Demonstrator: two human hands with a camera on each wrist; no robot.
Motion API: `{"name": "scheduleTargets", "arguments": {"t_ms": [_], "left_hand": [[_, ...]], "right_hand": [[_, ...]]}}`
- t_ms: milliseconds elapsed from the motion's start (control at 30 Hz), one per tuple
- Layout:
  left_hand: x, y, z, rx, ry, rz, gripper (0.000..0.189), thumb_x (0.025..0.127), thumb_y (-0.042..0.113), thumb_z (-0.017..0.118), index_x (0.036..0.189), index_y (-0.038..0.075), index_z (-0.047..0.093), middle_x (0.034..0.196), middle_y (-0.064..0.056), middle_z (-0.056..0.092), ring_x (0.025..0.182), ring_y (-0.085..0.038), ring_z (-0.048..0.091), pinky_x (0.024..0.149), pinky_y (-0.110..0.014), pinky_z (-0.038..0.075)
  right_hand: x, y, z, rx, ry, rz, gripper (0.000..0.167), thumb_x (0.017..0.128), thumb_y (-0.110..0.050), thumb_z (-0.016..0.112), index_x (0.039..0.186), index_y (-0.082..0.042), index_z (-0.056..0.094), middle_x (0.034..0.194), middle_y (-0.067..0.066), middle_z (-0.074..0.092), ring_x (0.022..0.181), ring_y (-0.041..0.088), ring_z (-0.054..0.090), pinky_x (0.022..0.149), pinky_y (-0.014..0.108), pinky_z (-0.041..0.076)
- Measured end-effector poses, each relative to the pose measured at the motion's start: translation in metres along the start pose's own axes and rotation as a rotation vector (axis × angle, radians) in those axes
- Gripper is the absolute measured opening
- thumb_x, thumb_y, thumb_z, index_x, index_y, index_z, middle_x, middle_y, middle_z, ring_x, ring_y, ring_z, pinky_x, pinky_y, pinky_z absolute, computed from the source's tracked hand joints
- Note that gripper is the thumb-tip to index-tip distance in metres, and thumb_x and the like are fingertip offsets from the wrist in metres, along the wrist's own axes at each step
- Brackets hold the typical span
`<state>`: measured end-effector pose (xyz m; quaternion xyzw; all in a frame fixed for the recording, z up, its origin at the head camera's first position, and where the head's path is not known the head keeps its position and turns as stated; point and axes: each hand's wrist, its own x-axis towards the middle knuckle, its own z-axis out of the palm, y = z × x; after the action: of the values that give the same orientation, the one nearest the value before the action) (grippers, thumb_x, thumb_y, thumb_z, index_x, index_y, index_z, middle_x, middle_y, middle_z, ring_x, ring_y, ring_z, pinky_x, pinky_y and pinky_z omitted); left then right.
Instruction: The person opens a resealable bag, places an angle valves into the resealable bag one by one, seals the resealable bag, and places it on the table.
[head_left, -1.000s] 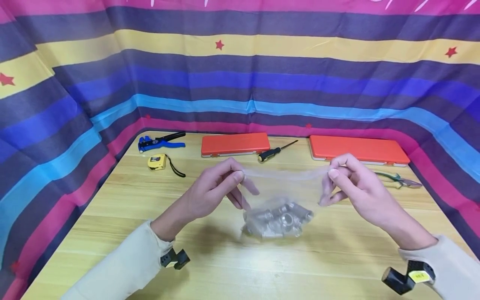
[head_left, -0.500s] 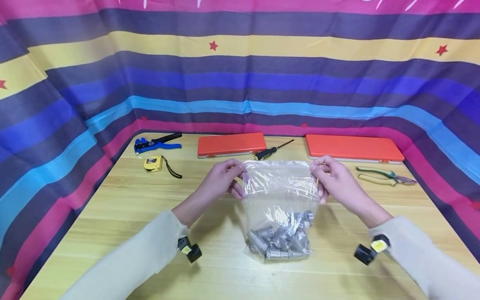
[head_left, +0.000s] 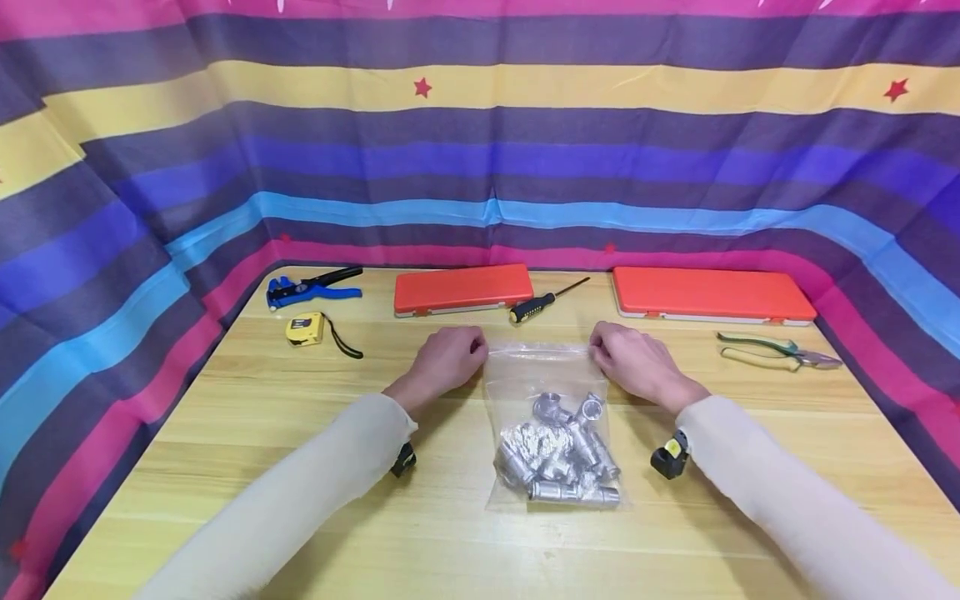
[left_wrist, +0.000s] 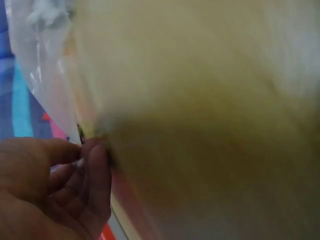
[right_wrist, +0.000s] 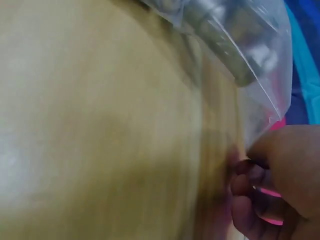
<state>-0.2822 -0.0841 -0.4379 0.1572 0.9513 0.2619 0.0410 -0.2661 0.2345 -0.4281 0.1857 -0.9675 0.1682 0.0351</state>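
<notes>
In the head view, a clear zip-top plastic bag (head_left: pixel 517 375) lies on the wooden table with its top edge toward the back. Several silvery metal pipe fittings (head_left: pixel 558 492) fill its lower part, some of them tee-shaped. My left hand (head_left: pixel 448 360) pinches the bag's top left corner, and the left wrist view shows thumb and finger meeting at the film's tip. At the top right corner, my right hand (head_left: pixel 636 358) grips the film between curled fingers. The right wrist view has the bag (right_wrist: pixel 267 75) stretching up from that hand.
Along the back stand blue-and-black wire strippers (head_left: pixel 311 289), a flat red case (head_left: pixel 461 287), a screwdriver (head_left: pixel 534 308) and a longer red case (head_left: pixel 712 292). A yellow tape measure (head_left: pixel 304 329) lies at left, pliers (head_left: pixel 780 354) at right. Striped cloth (head_left: pixel 480 158) surrounds the table.
Both hands have lowered the bag from above the table until it lies flatter, and they have come closer together. The fittings inside have shifted and spread upward in the bag.
</notes>
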Motion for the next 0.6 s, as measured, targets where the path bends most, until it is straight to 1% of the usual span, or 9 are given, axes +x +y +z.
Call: {"name": "scheduleTargets", "arguments": {"t_ms": [100, 133, 167, 300, 367, 400, 467, 567, 600], "left_hand": [[0.006, 0.002, 0.001, 0.084, -0.004, -0.029, 0.012, 0.097, 0.017, 0.06, 0.09, 0.014, 0.069, 0.078, -0.001, 0.065, 0.076, -0.021, 0.06, 0.07, -0.037, 0.051], [0.005, 0.007, -0.003, 0.095, -0.025, -0.061, 0.011, 0.097, 0.018, 0.06, 0.09, 0.014, 0.068, 0.079, -0.002, 0.064, 0.077, -0.022, 0.061, 0.07, -0.037, 0.051], [0.007, 0.009, -0.004, 0.112, -0.034, -0.08, 0.012, 0.096, 0.02, 0.06, 0.088, 0.014, 0.066, 0.078, -0.002, 0.063, 0.077, -0.022, 0.06, 0.069, -0.038, 0.051], [0.011, 0.01, -0.003, 0.178, -0.049, -0.138, 0.02, 0.098, 0.033, 0.06, 0.09, 0.015, 0.062, 0.079, -0.002, 0.06, 0.075, -0.021, 0.056, 0.064, -0.037, 0.047], [0.011, 0.013, -0.006, 0.191, -0.051, -0.153, 0.026, 0.101, 0.039, 0.06, 0.095, 0.014, 0.062, 0.081, -0.003, 0.061, 0.075, -0.022, 0.057, 0.063, -0.036, 0.047], [0.007, 0.019, -0.012, 0.189, -0.062, -0.168, 0.029, 0.103, 0.041, 0.06, 0.099, 0.013, 0.064, 0.083, -0.004, 0.063, 0.076, -0.023, 0.059, 0.065, -0.036, 0.048], [0.003, 0.025, -0.02, 0.188, -0.07, -0.182, 0.031, 0.106, 0.042, 0.06, 0.108, 0.011, 0.065, 0.087, -0.005, 0.065, 0.079, -0.023, 0.061, 0.067, -0.035, 0.049], [-0.001, 0.026, -0.031, 0.183, -0.066, -0.179, 0.035, 0.109, 0.043, 0.056, 0.12, 0.011, 0.066, 0.086, -0.004, 0.066, 0.078, -0.02, 0.062, 0.07, -0.034, 0.051], [-0.004, 0.025, -0.035, 0.172, -0.061, -0.174, 0.036, 0.11, 0.043, 0.055, 0.123, 0.011, 0.066, 0.085, -0.003, 0.067, 0.077, -0.02, 0.063, 0.072, -0.034, 0.052]], "right_hand": [[0.005, 0.0, 0.003, -0.006, -0.027, 0.021, 0.013, 0.104, -0.013, 0.063, 0.109, -0.006, 0.072, 0.098, 0.008, 0.074, 0.083, 0.024, 0.068, 0.071, 0.048, 0.06], [0.006, 0.0, 0.003, -0.003, -0.03, 0.033, 0.013, 0.104, -0.013, 0.063, 0.109, -0.005, 0.073, 0.098, 0.008, 0.074, 0.083, 0.024, 0.068, 0.071, 0.048, 0.06], [0.007, -0.001, 0.004, 0.002, -0.032, 0.045, 0.015, 0.103, -0.014, 0.063, 0.109, -0.005, 0.073, 0.098, 0.009, 0.073, 0.082, 0.024, 0.067, 0.07, 0.047, 0.06], [0.01, -0.005, 0.003, 0.024, -0.044, 0.092, 0.023, 0.103, -0.018, 0.061, 0.115, -0.003, 0.072, 0.099, 0.01, 0.074, 0.08, 0.024, 0.066, 0.067, 0.043, 0.059], [0.011, -0.006, 0.002, 0.036, -0.052, 0.112, 0.03, 0.105, -0.023, 0.059, 0.123, -0.001, 0.069, 0.1, 0.012, 0.075, 0.075, 0.023, 0.065, 0.064, 0.041, 0.057], [0.011, -0.007, 0.001, 0.045, -0.056, 0.12, 0.034, 0.107, -0.026, 0.059, 0.128, -0.001, 0.066, 0.101, 0.013, 0.075, 0.073, 0.022, 0.064, 0.061, 0.039, 0.056], [0.01, -0.007, -0.001, 0.069, -0.063, 0.135, 0.042, 0.11, -0.031, 0.057, 0.138, -0.001, 0.061, 0.104, 0.016, 0.076, 0.068, 0.021, 0.064, 0.057, 0.036, 0.054], [0.006, -0.003, -0.009, 0.098, -0.06, 0.157, 0.048, 0.112, -0.035, 0.054, 0.147, -0.003, 0.054, 0.109, 0.019, 0.077, 0.065, 0.02, 0.063, 0.053, 0.034, 0.051], [0.005, -0.001, -0.012, 0.106, -0.052, 0.163, 0.049, 0.113, -0.036, 0.053, 0.149, -0.003, 0.053, 0.11, 0.02, 0.077, 0.067, 0.021, 0.065, 0.054, 0.034, 0.052]]}}
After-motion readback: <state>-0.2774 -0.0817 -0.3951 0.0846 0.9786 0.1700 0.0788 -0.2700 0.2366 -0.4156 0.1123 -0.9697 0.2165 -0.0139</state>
